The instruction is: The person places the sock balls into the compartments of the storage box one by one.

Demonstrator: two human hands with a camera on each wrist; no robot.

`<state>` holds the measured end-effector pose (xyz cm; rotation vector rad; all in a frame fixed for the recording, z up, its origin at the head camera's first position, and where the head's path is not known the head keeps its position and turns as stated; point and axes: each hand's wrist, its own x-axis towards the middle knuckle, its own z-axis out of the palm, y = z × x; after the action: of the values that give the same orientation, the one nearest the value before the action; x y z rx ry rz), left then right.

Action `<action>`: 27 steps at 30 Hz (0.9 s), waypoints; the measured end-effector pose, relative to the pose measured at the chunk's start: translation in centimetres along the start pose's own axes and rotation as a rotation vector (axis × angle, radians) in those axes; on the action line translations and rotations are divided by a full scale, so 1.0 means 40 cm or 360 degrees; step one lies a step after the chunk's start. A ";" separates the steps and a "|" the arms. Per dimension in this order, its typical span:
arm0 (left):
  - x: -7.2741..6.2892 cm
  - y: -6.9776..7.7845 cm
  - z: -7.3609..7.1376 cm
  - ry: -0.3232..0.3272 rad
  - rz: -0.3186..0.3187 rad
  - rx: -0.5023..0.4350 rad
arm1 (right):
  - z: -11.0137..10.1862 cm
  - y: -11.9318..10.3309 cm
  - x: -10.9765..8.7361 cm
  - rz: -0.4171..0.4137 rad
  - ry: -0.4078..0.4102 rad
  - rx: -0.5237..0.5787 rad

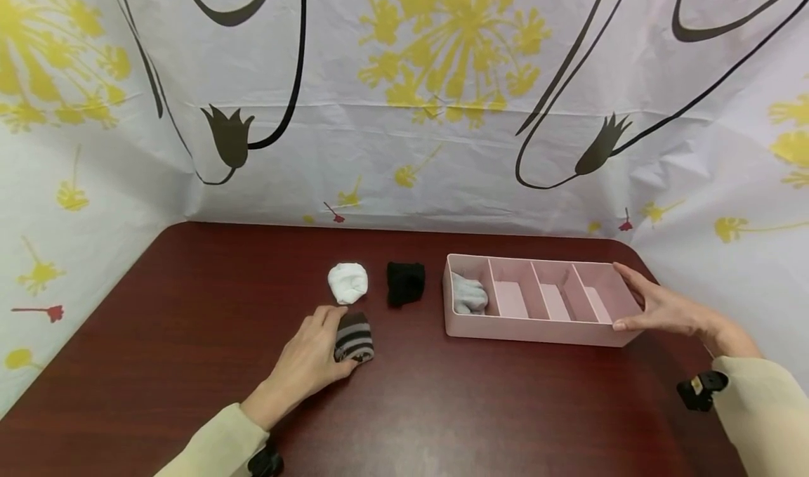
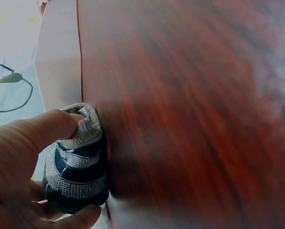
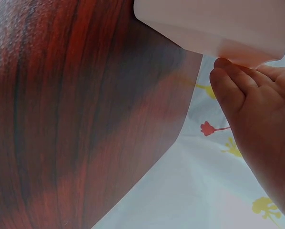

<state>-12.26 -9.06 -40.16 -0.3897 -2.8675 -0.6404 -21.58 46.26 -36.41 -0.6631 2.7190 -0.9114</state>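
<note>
"Four soft bundles on my feed. Where is the striped one against the left grip?"

"Inside it. I see the left grip (image 1: 306, 357) pinching the striped roll (image 1: 355, 340), thumb on its near, rolled end and fingers round the far side. I can't tell whether it is lifted off the tabletop (image 1: 442, 407)."

"And its neighbours?"

"The white bundle (image 1: 347, 282) sits just beyond those fingertips, with the black bundle (image 1: 405, 283) to its right. The grey bundle (image 1: 469, 296) lies in the leftmost compartment of the pink box (image 1: 537, 331), which has four."

"What is my right grip doing?"

"The right grip (image 1: 663, 308) holds the box's right end, thumb at the near corner, fingers at the far one."

"Now the surface and the room?"

"I get dark reddish-brown wood grain, glossy toward the near side, with angled far corners. A white sheet (image 1: 316, 147) hangs behind and along both sides, creased, printed with yellow blooms, dark stems and small red flowers. Both sleeves (image 1: 211, 443) are cream."
</note>
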 end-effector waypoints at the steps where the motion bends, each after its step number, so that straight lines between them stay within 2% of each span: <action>1: 0.000 0.000 0.001 0.0000 -0.0002 0.0000 | 0.000 0.000 0.000 0.0002 -0.0002 0.0001; 8: 0.000 -0.001 0.004 0.0077 0.0000 -0.0024 | 0.003 -0.002 0.000 0.0005 -0.0005 0.0028; 17: 0.012 0.009 -0.010 0.0098 0.0013 -0.0089 | 0.000 -0.003 0.001 0.0028 -0.0014 0.0041; 23: 0.047 0.048 -0.027 0.0030 -0.0010 -0.0198 | -0.001 -0.003 0.000 0.0069 -0.0025 0.0042; 27: 0.077 0.089 -0.037 0.0002 0.0032 -0.0272 | -0.001 -0.002 -0.001 0.0054 -0.0034 0.0071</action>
<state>-14.01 -5.94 -36.75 -0.4414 -2.8126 -0.8852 -21.53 46.23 -36.33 -0.6131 2.6745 -0.9485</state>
